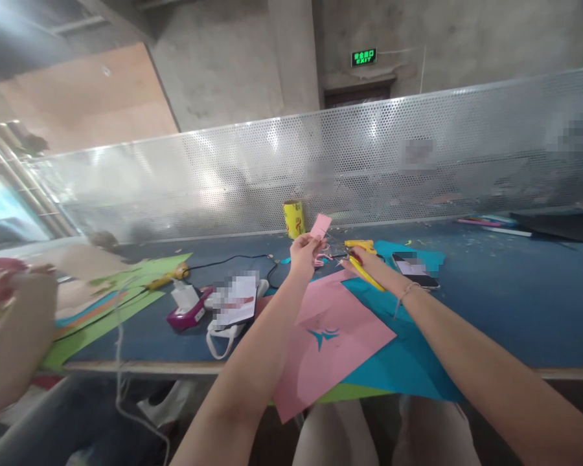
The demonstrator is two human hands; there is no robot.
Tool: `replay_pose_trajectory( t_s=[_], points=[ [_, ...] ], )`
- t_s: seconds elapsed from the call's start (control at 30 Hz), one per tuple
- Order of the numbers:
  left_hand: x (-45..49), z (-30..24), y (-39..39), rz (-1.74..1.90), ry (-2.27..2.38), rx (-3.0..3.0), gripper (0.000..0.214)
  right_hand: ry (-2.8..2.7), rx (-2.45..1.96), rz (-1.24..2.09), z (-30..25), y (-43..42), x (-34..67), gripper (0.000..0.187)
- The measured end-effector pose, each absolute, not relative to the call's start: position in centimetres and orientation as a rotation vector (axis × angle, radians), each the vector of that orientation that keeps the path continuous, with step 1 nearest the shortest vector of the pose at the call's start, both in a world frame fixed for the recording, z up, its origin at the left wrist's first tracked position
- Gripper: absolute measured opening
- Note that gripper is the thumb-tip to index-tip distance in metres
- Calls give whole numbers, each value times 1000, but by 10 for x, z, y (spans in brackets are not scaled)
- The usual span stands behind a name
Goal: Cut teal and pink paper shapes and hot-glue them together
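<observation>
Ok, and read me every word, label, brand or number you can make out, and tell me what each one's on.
"安全出口 EXIT": green lit sign on the wall.
Yellow cylinder: red markings, too blurred to read.
Left phone and right phone: screens pixelated, unreadable.
No other text is legible.

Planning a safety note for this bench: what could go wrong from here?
1. Cut finger: the left hand grips the small pink piece close to what look like scissor blades by the right hand; a slip might nick a fingertip.
2. Lost work: the large pink sheet hangs past the table edge, so a forearm bump could drag it off, with the teal cutouts lying on it.
</observation>
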State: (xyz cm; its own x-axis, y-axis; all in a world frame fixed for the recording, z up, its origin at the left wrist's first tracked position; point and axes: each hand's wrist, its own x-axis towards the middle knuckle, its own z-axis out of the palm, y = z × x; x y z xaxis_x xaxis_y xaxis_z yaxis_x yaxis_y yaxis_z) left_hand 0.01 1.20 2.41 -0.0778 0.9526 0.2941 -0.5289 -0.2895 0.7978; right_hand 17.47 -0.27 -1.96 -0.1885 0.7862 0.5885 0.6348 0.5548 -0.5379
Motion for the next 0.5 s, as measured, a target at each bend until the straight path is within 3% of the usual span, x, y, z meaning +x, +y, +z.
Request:
replay_pose_trajectory(
  t_s=[0.5],
  points=[
    [10,18,8,1549,632,1095,32,-1876,-1138,286,-10,-18,167,22]
  ],
)
